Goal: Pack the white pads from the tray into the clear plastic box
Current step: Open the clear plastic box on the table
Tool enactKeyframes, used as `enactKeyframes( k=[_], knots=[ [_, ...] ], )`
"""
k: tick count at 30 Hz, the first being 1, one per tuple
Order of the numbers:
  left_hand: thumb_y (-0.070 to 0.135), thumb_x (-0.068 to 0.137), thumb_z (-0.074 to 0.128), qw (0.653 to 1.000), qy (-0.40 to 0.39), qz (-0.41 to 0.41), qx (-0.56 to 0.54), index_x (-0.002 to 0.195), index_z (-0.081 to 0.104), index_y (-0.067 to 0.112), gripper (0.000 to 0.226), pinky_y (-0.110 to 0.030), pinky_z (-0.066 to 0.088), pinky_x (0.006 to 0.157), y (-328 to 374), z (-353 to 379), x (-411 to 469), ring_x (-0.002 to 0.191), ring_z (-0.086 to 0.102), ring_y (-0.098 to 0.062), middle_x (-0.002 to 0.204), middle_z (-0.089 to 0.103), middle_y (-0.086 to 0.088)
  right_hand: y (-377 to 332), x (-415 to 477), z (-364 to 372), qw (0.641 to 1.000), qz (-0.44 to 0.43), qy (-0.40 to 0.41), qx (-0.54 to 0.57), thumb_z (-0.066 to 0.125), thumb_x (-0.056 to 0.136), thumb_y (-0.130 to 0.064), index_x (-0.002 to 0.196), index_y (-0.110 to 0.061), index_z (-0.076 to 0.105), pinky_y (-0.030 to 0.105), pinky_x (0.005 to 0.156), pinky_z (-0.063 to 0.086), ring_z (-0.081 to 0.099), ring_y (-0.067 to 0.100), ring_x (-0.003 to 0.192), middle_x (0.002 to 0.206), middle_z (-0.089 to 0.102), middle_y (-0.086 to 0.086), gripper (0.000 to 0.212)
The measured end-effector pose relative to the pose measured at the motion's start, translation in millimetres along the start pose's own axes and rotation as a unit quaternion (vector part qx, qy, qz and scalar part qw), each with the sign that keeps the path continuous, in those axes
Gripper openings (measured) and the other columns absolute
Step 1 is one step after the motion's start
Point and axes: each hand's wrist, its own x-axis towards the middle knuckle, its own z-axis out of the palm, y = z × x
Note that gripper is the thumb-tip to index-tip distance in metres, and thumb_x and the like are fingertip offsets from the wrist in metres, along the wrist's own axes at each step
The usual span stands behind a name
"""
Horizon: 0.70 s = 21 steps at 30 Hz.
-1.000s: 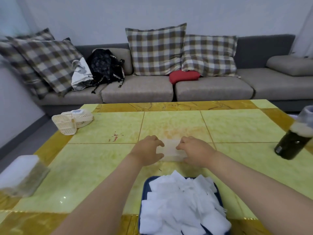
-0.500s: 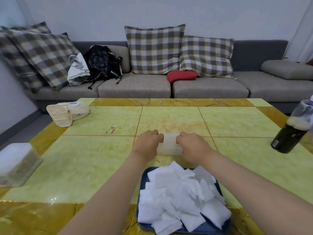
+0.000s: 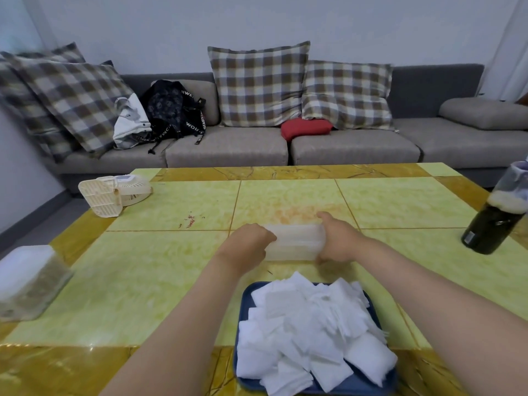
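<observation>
fingers (image 3: 268, 238) hidden behind clear plastic box (image 3: 295, 242), lid unclear

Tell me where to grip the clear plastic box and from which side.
Grip the clear plastic box by its two short ends, coming in from left and right. It lies long side across the table, so the ends face outward; the left hand and right hand already hold it there.

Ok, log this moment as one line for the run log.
stage: box handling | left hand: gripping box left end | right hand: gripping right end | pads: piled on tray | packed: none visible
</observation>
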Motion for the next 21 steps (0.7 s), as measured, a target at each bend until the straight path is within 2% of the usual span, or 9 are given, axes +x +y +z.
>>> enactKeyframes(
  k=[4, 8, 11, 14, 18, 21],
  knots=[
    [-0.003, 0.088, 0.048, 1.0, -0.013, -0.004, 0.017, 0.127, 0.062, 0.011, 0.044, -0.041, 0.053, 0.086, 1, -4, 3, 0.106, 0.061, -0.028, 0.117, 0.069, -0.009, 5, 3, 3, 0.999, -0.013, 0.003, 0.031, 0.096, 0.059, -0.018, 0.161, -0.024, 0.0, 0.035, 0.095, 0.05, 0.055, 0.029, 0.12, 0.141, 0.05, 0.006, 0.14],
    [0.0, 0.094, 0.05, 0.998, -0.01, -0.028, -0.054, 0.143, 0.055, 0.02, 0.054, -0.036, 0.047, 0.104, -5, -14, 8, 0.13, 0.053, -0.022, 0.139, 0.06, -0.002, 7, 4, 6, 0.998, -0.044, 0.019, 0.045, 0.094, 0.061, -0.016, 0.16, -0.032, -0.004, 0.036, 0.093, 0.051, 0.055, 0.029, 0.117, 0.143, 0.043, 0.008, 0.14],
    [0.005, 0.097, 0.052, 0.994, 0.006, -0.046, -0.099, 0.142, 0.056, 0.023, 0.048, -0.036, 0.044, 0.108, -9, -14, 8, 0.134, 0.051, -0.019, 0.143, 0.058, 0.001, 10, 5, 8, 0.996, -0.053, 0.011, 0.067, 0.094, 0.063, -0.035, 0.158, -0.038, -0.007, 0.039, 0.101, 0.047, 0.051, 0.029, 0.124, 0.153, 0.029, 0.005, 0.138],
    [0.01, 0.099, 0.053, 0.984, 0.059, -0.067, -0.152, 0.139, 0.059, 0.027, 0.043, -0.031, 0.043, 0.107, -7, -10, 3, 0.133, 0.051, -0.017, 0.141, 0.059, 0.007, 11, 4, 4, 0.985, -0.036, 0.014, 0.17, 0.084, 0.074, -0.047, 0.158, -0.035, -0.001, 0.037, 0.107, 0.04, 0.038, 0.027, 0.141, 0.163, 0.019, 0.004, 0.121],
    [0.014, 0.098, 0.058, 0.967, 0.134, -0.076, -0.201, 0.141, 0.055, 0.028, 0.045, -0.023, 0.034, 0.107, 1, 0, 1, 0.138, 0.043, -0.013, 0.145, 0.055, 0.009, 10, 0, 1, 0.973, -0.016, 0.051, 0.225, 0.08, 0.079, -0.047, 0.152, -0.032, 0.015, 0.031, 0.093, 0.042, 0.051, 0.023, 0.121, 0.142, 0.043, 0.002, 0.099],
    [0.021, 0.09, 0.073, 0.932, 0.149, -0.171, -0.282, 0.153, 0.036, 0.025, 0.073, -0.032, 0.029, 0.115, 3, 5, 3, 0.146, 0.031, -0.019, 0.158, 0.036, 0.004, 11, -1, 2, 0.962, 0.024, 0.078, 0.261, 0.072, 0.085, -0.052, 0.14, -0.025, 0.025, 0.033, 0.085, 0.045, 0.053, 0.021, 0.109, 0.123, 0.046, 0.0, 0.078]
  ],
)
